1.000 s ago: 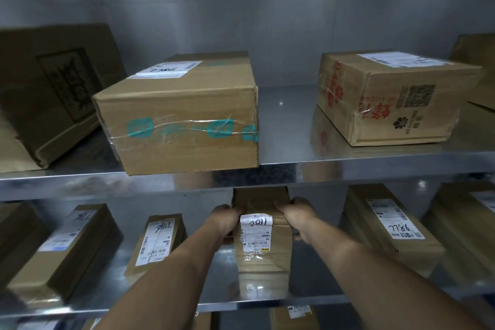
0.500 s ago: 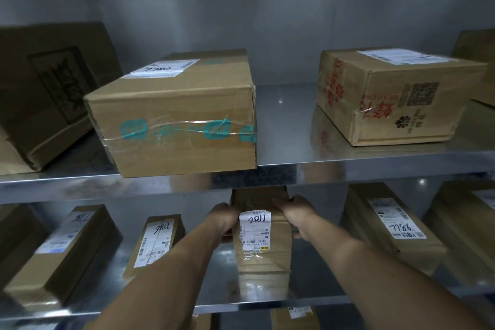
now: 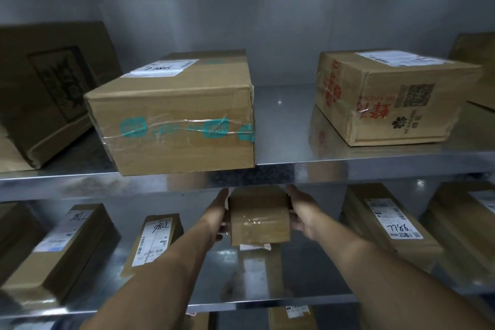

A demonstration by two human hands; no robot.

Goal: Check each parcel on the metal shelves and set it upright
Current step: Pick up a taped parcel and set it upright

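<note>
A small brown cardboard parcel [image 3: 259,218] hangs lifted above the lower metal shelf [image 3: 267,300], just under the upper shelf's front lip. Its taped plain face points at me and its white label peeks out from underneath. My left hand [image 3: 219,213] holds its left side and my right hand [image 3: 301,211] holds its right side, fingers wrapped round the edges. On the same shelf, labelled parcels lean back: one marked 7786 on the left [image 3: 155,242] and one on the right [image 3: 388,220].
The upper shelf [image 3: 281,166] carries a large box with teal tape [image 3: 176,120], a box with red print [image 3: 388,99] and a dark box leaning at far left [image 3: 51,88]. More parcels sit at the lower shelf's far left [image 3: 59,252] and right [image 3: 466,225]. A grey wall backs the shelves.
Both hands have lifted the small parcel off the lower shelf and turned it, so its label now faces down instead of towards me. The view has shifted slightly.
</note>
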